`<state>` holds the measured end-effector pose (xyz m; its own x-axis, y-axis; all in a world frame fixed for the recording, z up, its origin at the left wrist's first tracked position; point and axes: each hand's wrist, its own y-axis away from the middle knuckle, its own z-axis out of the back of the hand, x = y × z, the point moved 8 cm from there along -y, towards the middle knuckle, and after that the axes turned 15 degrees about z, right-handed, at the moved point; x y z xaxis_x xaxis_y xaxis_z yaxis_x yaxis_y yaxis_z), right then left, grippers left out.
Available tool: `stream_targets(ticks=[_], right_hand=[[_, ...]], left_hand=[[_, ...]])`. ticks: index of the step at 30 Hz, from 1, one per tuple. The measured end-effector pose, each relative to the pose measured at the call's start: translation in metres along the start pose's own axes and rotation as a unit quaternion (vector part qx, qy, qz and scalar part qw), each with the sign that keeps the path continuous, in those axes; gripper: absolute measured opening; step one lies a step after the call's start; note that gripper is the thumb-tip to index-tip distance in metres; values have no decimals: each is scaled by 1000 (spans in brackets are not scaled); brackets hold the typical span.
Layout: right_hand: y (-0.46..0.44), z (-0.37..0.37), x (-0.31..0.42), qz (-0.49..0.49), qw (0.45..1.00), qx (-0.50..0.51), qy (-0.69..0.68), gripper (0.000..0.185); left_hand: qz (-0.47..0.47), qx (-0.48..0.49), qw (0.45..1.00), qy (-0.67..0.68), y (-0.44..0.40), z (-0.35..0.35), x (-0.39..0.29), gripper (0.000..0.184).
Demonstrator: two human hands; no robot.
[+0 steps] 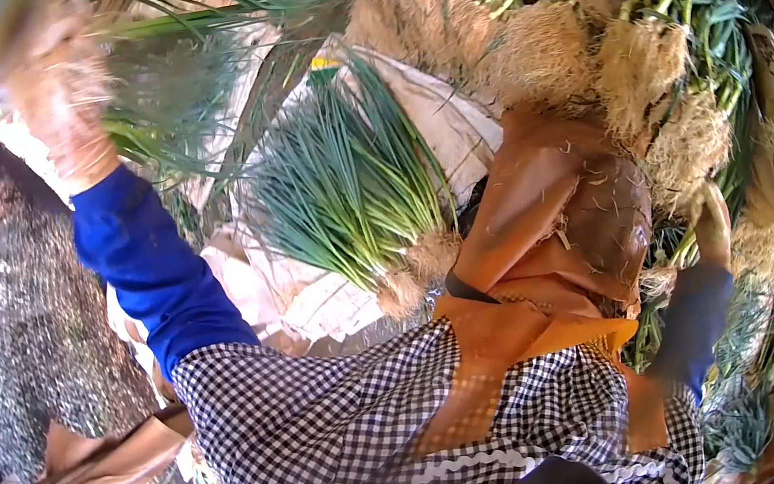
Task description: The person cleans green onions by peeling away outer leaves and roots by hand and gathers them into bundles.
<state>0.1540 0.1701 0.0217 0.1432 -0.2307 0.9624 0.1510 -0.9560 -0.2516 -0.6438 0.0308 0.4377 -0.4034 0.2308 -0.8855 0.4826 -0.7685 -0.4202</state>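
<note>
At the upper left my left hand (pixel 70 125), below a blue sleeve, is smeared by motion. Straw-coloured roots and green onion stalks (pixel 133 140) lie right against it, and the leaves beside it are blurred too. Its fingers cannot be made out. On the right, my right hand (pixel 712 226), with a dark sleeve cover, reaches among root ends and pale stalks of green onions (pixel 684 248). Its fingers curl against a bunch there, partly hidden by roots. Between my arms, a fanned bunch of green onions (pixel 346 177) lies on pale cloth, roots towards me.
Bundles of green onions with thick tan roots (pixel 533 46) are piled at the top and right. A brown apron (pixel 555 215), strewn with root bits, covers my lap. Pale sacking (pixel 442 112) lies under the middle bunch. Dark mesh (pixel 59 345) is on the left.
</note>
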Motion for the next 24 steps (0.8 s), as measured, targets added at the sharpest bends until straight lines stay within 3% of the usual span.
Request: stream_targets(ticks=[1,2,3,5,6,7,9,10,11,13,14,16,17,18,20,23,24], right_hand=[[6,4,0,-62,993,-51,-89,18],[10,20,-7,-69,991,2,-112,13],[15,20,0,-62,995,3,-83,17],[29,29,13,-60,998,16,32,27],[38,36,19,-64,991,30,117,32],[51,48,18,-114,982,-28,150,36],[70,70,19,-132,967,-44,214,33],[78,82,20,-138,958,-51,248,32],[90,96,20,-147,946,-54,285,31],[118,130,19,-171,911,-57,370,28],[134,151,18,-185,889,-54,415,27],[173,194,15,-220,837,-46,500,25],[196,217,13,-240,805,-37,541,24],[221,241,13,-260,772,-26,579,23],[275,289,11,-306,703,-1,642,22],[346,344,-6,-359,610,61,704,20],[361,352,-16,-365,582,92,721,19]], left_hand=[[-14,-35,989,-145,13,-10,13,36],[-33,-61,949,-308,33,-27,30,35],[-61,-68,868,-488,60,-53,45,34],[-183,-95,542,-814,126,-123,71,32],[-210,-77,468,-855,153,-143,93,32],[-228,-59,408,-882,177,-161,117,31],[-233,-5,316,-920,234,-180,183,35],[-300,-37,33,-953,273,-184,230,35],[-371,-70,-245,-893,313,-188,278,34],[-411,-152,-550,-711,383,-195,346,36],[-449,-137,-426,-773,428,-214,358,42],[-567,-66,-481,-665,514,-227,412,44],[-621,-5,-632,-465,555,-211,446,39],[-647,120,-553,-511,592,-207,461,43],[-726,85,-566,-380,638,-198,496,35],[-781,143,-550,-259,617,-201,443,34],[-741,164,-595,-263,685,-167,548,30]])
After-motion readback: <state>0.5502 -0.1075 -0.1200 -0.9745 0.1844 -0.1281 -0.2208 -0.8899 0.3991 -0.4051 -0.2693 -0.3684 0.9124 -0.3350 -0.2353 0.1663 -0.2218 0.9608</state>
